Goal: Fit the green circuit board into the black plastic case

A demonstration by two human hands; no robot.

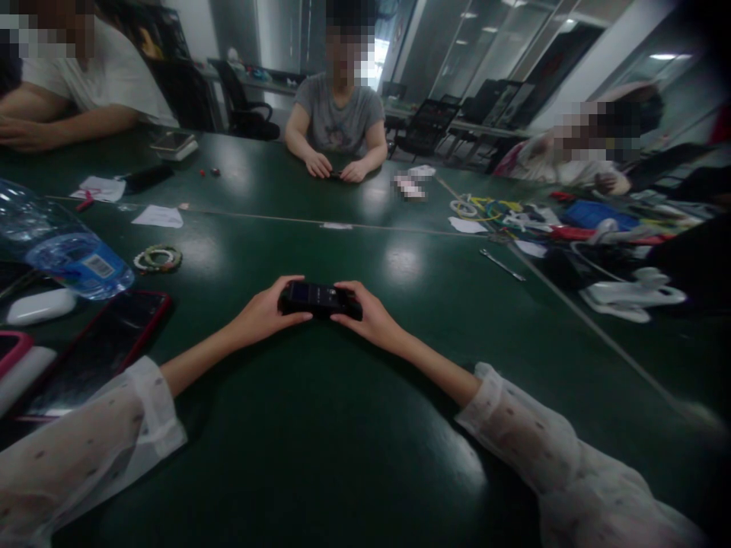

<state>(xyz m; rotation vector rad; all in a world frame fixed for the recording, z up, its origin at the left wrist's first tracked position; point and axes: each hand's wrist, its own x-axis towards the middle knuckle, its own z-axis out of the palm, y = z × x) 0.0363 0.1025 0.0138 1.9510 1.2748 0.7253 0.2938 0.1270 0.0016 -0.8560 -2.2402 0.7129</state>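
Note:
A small black device (320,297) with a dark screen lies level at the middle of the green table (320,426). My left hand (268,308) grips its left end, fingers along the far side and thumb along the near side. At the right end my right hand (374,313) holds it the same way. White sheer sleeves cover both forearms. Whether the device rests on the table or is slightly raised, I cannot tell.
A plastic bottle (85,259), a red-edged phone (106,342), a white case (42,306) and a bracelet (158,259) lie at the left. Cables (485,209), a metal tool (502,265) and a white object (633,293) are at the right. Several people sit around the table.

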